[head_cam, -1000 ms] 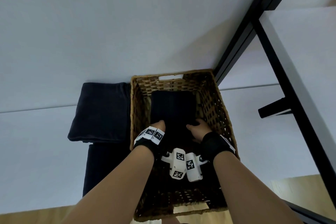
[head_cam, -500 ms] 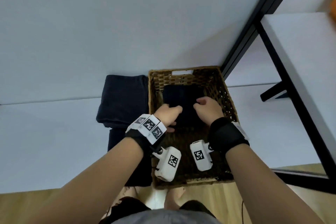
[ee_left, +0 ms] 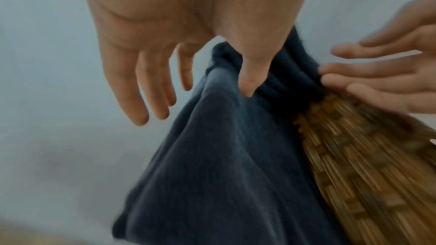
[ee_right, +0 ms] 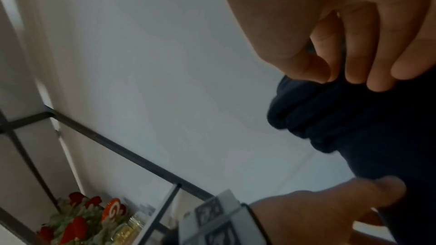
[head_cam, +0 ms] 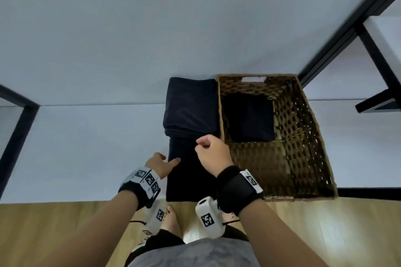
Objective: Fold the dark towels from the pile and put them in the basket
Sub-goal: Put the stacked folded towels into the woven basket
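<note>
A wicker basket [head_cam: 219, 115] stands on a white surface, with one folded dark towel [head_cam: 249, 119] lying at its far end. Against its left side is the pile of dark towels [head_cam: 191, 106], and a flatter dark towel [head_cam: 188, 178] lies in front of it. My left hand [head_cam: 161, 163] is at that towel's left edge, thumb [ee_left: 247, 81] on the cloth, fingers straight and off it. My right hand [head_cam: 211, 151] hovers at the pile's near edge, fingers [ee_right: 358, 59] loosely curled, tips touching the folded layers [ee_right: 354, 118]. Neither hand holds anything.
The white surface [head_cam: 86, 147] spreads left and far. A black-framed white table [head_cam: 386, 50] stands at the right, a black frame [head_cam: 19, 125] at the left. Wooden floor [head_cam: 54, 234] and my bare foot [head_cam: 171, 219] are below. Red flowers [ee_right: 78, 221] sit on a shelf.
Both hands have come up out of the basket and moved left to the towel pile. The folded towel stays in the basket. My head has pulled back and turned left.
</note>
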`<state>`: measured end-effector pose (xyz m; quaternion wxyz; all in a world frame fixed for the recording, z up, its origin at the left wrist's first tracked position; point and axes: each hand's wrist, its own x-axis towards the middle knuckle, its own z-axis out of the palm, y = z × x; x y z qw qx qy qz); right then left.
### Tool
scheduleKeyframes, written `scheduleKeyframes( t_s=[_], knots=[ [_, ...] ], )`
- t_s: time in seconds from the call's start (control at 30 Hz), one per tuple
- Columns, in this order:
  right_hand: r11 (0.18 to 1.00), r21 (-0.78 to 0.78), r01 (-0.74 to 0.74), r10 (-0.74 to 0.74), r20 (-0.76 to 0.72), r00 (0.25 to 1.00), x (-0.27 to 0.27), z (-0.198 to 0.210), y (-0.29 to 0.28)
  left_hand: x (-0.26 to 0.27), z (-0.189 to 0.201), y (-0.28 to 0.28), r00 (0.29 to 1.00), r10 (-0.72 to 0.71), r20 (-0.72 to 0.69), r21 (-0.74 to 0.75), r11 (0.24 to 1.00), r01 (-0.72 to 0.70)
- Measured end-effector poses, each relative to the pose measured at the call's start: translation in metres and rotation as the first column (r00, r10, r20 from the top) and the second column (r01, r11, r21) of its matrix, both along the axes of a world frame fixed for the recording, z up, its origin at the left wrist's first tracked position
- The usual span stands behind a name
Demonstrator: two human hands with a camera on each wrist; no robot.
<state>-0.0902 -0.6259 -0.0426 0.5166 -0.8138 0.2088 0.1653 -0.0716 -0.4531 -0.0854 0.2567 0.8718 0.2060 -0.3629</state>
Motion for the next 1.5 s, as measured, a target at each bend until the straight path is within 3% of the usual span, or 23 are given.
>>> scheduleKeyframes(
  t_s=[0.1, 0.3, 0.5, 0.63, 0.8, 0.97, 1.07, 1.23, 1.37, 1.5],
  knots=[
    [0.998, -0.053, 0.021, -0.024, -0.056, 0.998, -0.010, -0.014, 0.010, -0.004, -0.020, -0.001, 0.971, 0.185, -0.148, -0.215, 0.953, -0.215],
    [0.992, -0.106, 0.064, -0.074, -0.100, 0.992, -0.021, -0.025, 0.025, 0.001, -0.026, 0.003, 0.985, 0.115, -0.128, -0.296, 0.943, -0.149],
    [0.968, -0.177, 0.176, -0.205, -0.163, 0.965, -0.018, -0.041, 0.042, 0.000, -0.012, 0.033, 0.903, 0.332, -0.274, -0.552, 0.714, -0.430],
    [0.991, -0.082, 0.109, -0.131, -0.354, 0.926, -0.013, -0.069, 0.051, -0.006, -0.017, 0.063, 0.879, 0.359, -0.315, -0.466, 0.748, -0.473],
    [0.982, 0.110, 0.153, -0.098, -0.400, 0.911, -0.021, -0.101, 0.052, -0.015, -0.018, 0.074, 0.839, 0.413, -0.355, -0.498, 0.676, -0.543],
    [0.951, 0.240, 0.196, -0.058, -0.483, 0.873, -0.019, -0.100, 0.053, -0.019, -0.006, 0.085, 0.834, 0.412, -0.367, -0.565, 0.614, -0.551],
    [0.926, 0.332, 0.177, 0.008, -0.487, 0.873, -0.013, -0.085, 0.057, -0.018, 0.007, 0.093, 0.827, 0.436, -0.356, -0.608, 0.564, -0.559],
    [0.935, 0.355, 0.001, 0.132, -0.352, 0.926, 0.012, -0.032, 0.067, -0.017, 0.042, 0.120, 0.807, 0.491, -0.329, -0.690, 0.459, -0.560],
    [0.933, 0.327, -0.150, 0.237, -0.245, 0.940, 0.039, 0.033, 0.069, -0.004, 0.092, 0.135, 0.842, 0.504, -0.191, -0.799, 0.419, -0.432],
    [0.905, 0.337, -0.261, 0.272, 0.014, 0.962, 0.061, 0.107, 0.059, 0.018, 0.151, 0.129, 0.849, 0.527, -0.033, -0.902, 0.350, -0.253]
  ],
)
